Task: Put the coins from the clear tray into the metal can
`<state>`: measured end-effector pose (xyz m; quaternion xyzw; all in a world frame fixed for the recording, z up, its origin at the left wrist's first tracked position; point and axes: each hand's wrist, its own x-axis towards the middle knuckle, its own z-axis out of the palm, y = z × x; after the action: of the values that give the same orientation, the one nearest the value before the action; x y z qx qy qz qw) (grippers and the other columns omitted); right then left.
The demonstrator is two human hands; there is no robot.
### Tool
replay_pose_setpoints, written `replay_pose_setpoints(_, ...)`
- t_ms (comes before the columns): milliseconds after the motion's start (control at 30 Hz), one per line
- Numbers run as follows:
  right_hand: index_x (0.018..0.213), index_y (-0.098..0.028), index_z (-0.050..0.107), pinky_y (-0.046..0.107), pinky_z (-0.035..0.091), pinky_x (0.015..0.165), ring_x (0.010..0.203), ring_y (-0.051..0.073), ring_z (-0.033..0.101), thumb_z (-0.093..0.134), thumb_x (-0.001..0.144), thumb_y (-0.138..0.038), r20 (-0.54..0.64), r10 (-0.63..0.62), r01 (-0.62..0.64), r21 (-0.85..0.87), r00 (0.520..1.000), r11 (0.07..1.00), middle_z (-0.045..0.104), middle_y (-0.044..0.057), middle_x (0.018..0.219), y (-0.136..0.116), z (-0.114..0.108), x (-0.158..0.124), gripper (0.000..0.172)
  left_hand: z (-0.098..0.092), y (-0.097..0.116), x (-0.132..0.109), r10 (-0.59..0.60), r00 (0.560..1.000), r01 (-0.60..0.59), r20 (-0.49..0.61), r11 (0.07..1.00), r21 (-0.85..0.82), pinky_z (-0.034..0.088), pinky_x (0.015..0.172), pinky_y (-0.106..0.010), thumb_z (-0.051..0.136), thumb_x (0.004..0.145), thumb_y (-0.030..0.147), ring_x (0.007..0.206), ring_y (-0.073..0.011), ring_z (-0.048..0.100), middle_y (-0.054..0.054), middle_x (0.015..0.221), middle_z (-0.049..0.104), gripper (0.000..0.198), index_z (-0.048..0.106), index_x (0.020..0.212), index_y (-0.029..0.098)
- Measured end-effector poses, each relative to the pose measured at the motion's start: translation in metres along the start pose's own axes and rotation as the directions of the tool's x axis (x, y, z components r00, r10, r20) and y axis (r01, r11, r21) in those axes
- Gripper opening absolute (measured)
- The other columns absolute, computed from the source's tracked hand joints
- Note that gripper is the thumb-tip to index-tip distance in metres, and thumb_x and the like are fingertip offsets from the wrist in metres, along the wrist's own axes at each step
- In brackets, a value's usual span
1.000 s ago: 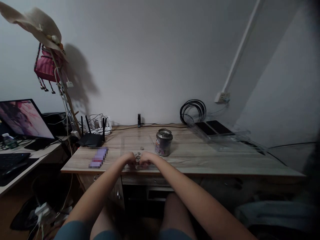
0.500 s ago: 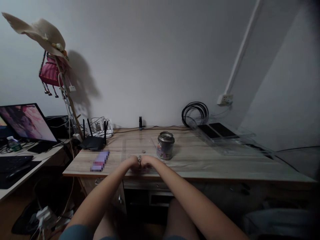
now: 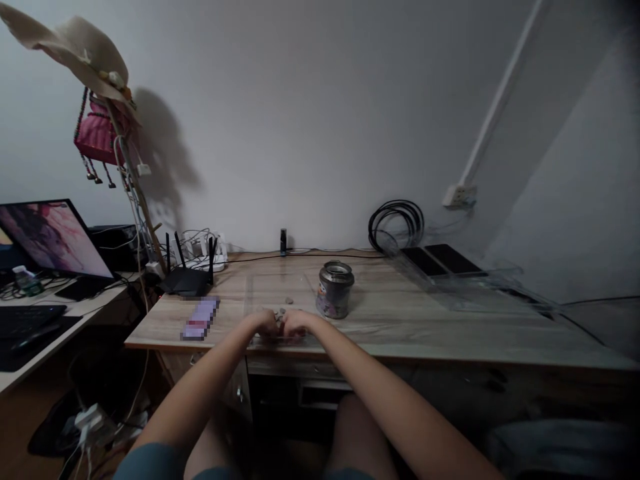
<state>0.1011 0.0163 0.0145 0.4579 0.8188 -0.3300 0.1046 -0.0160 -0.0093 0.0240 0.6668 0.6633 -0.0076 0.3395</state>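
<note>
Easing apart a touch, after nearly meeting half a second ago! Just a narrow gap now between left hand [image 3: 265,323] and right hand [image 3: 296,324], both curled, with coins [image 3: 283,311] showing at its far end. Impossible to tell any hold. Still busy over loose coins, seemingly. From there, stray coin [image 3: 289,301] at one o'clock, tin [image 3: 334,293] at two.

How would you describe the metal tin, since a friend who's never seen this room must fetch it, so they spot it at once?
Find the long wood-grain desk against the wall. Just beyond and to the right of the person's right hand stands the tin. It is round, grey and upright with a printed side, far taller than the small flat coin-like pieces nearby.
</note>
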Motion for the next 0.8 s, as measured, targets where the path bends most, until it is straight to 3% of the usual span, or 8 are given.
replay_pose_setpoints(167,0.060,-0.011,0.066,0.019,0.038,0.043,0.041,0.010,0.049,0.062,0.053,-0.010,-0.120,0.001,0.009,0.083,0.993,0.997,0.055,-0.002,0.043,-0.006,0.003,-0.006,0.008,0.002,-0.011,0.002,-0.002,0.999,-0.010,-0.051,0.975,-0.223,0.039,0.054,-0.022,0.060,0.039,-0.005,0.050,-0.0138,0.049,0.004,0.030,0.036,0.023,0.048,0.034,0.014)
replay_pose_setpoints(300,0.080,-0.011,0.067,0.018,0.041,0.048,0.053,0.010,0.055,0.053,0.066,-0.015,-0.331,-0.028,0.082,0.151,0.943,0.985,0.066,0.004,0.066,0.011,-0.035,-0.030,0.020,0.006,-0.022,0.002,0.005,0.994,-0.061,-0.106,0.846,-0.530,0.041,0.053,-0.021,0.060,0.051,0.003,0.047,-0.0109,0.050,0.005,0.041,0.047,0.012,0.057,0.055,0.013)
replay_pose_setpoints(367,0.092,-0.012,0.065,0.018,0.042,0.052,0.061,0.010,0.057,0.050,0.071,-0.021,-0.510,-0.049,0.145,0.149,0.858,0.978,0.068,0.007,0.080,0.033,-0.073,-0.048,0.027,0.009,-0.024,0.001,0.017,0.988,-0.119,-0.155,0.724,-0.679,0.043,0.055,-0.021,0.058,0.059,0.007,0.048,-0.0089,0.051,0.004,0.049,0.051,0.012,0.056,0.069,0.013)
replay_pose_setpoints(400,0.092,-0.012,0.065,0.018,0.042,0.052,0.063,0.012,0.058,0.050,0.072,-0.024,-0.633,-0.055,0.171,0.124,0.772,0.977,0.068,0.007,0.082,0.045,-0.093,-0.057,0.028,0.011,-0.025,0.000,0.025,0.984,-0.150,-0.178,0.658,-0.738,0.044,0.056,-0.021,0.058,0.061,0.009,0.048,-0.0080,0.052,0.004,0.052,0.052,0.013,0.055,0.073,0.013)
replay_pose_setpoints(467,0.089,-0.012,0.067,0.019,0.042,0.054,0.067,0.014,0.059,0.051,0.073,-0.028,-0.763,-0.049,0.084,0.006,0.645,0.996,0.068,0.008,0.081,0.069,-0.129,-0.073,0.028,0.015,-0.024,-0.001,0.042,0.976,-0.204,-0.215,0.534,-0.821,0.044,0.056,-0.020,0.057,0.063,0.010,0.048,-0.0066,0.051,0.004,0.054,0.051,0.015,0.053,0.078,0.013)
replay_pose_setpoints(500,0.086,-0.012,0.067,0.020,0.041,0.055,0.069,0.015,0.059,0.051,0.073,-0.028,-0.781,-0.051,0.012,-0.056,0.623,0.998,0.068,0.008,0.079,0.078,-0.143,-0.078,0.027,0.017,-0.024,-0.001,0.051,0.972,-0.224,-0.227,0.480,-0.848,0.044,0.055,-0.020,0.058,0.063,0.010,0.048,-0.0062,0.050,0.004,0.053,0.051,0.016,0.052,0.078,0.013)
replay_pose_setpoints(600,0.078,-0.012,0.069,0.020,0.039,0.057,0.068,0.015,0.059,0.053,0.069,-0.020,-0.722,-0.044,-0.135,-0.188,0.690,0.973,0.069,0.007,0.076,0.094,-0.160,-0.083,0.020,0.020,-0.025,-0.002,0.072,0.964,-0.265,-0.256,0.355,-0.896,0.042,0.053,-0.019,0.062,0.061,0.014,0.048,-0.0057,0.050,0.005,0.054,0.050,0.019,0.051,0.076,0.013)
replay_pose_setpoints(800,0.070,-0.016,0.071,0.019,0.037,0.053,0.061,0.014,0.058,0.058,0.060,-0.016,-0.632,-0.025,-0.159,-0.233,0.774,0.959,0.069,0.005,0.068,0.094,-0.157,-0.071,0.017,0.020,-0.030,-0.002,0.102,0.962,-0.270,-0.255,0.197,-0.942,0.038,0.048,-0.020,0.068,0.053,0.019,0.048,-0.0078,0.051,0.004,0.054,0.054,0.028,0.052,0.075,0.014)
